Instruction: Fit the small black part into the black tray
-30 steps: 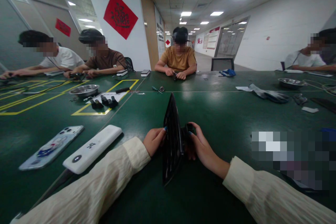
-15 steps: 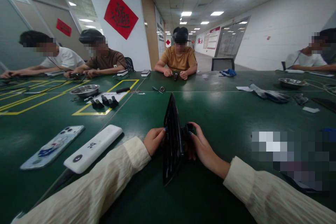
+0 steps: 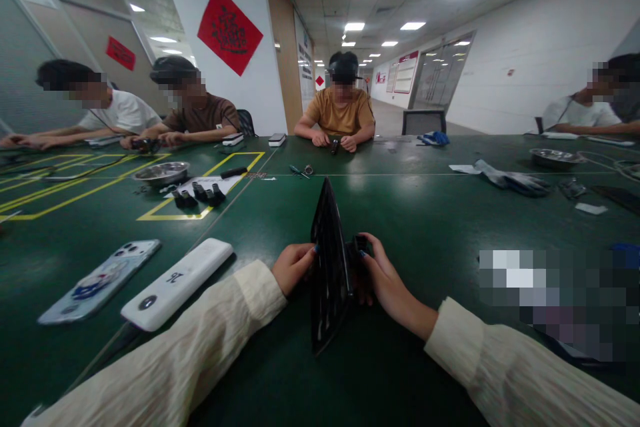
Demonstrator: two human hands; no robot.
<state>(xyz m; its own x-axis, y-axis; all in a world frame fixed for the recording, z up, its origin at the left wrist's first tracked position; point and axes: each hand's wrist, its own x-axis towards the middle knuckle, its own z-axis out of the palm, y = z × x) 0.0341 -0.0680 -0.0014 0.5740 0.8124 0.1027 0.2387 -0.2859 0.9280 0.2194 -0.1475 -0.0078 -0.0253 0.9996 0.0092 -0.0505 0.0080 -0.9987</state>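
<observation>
A flat, glossy black panel stands on edge between my hands, seen almost side-on. My left hand grips it from the left, thumb pressed against its face and the other fingers mostly hidden. On the panel's right side sits a black bracket-like part. My right hand is closed around that part, with the thumb on top and fingertips showing underneath. I cannot make out exactly what the panel and its bracket belong to.
Left of my arm lie a white power bank and a phone. Farther off are a metal bowl, several black pieces, small tools and gloves. Co-workers sit around the green table.
The black panel has turned very slightly, its right edge shifting a little to the right. Both my hands keep their grip. At far left, a co-worker's hands have moved a little.
</observation>
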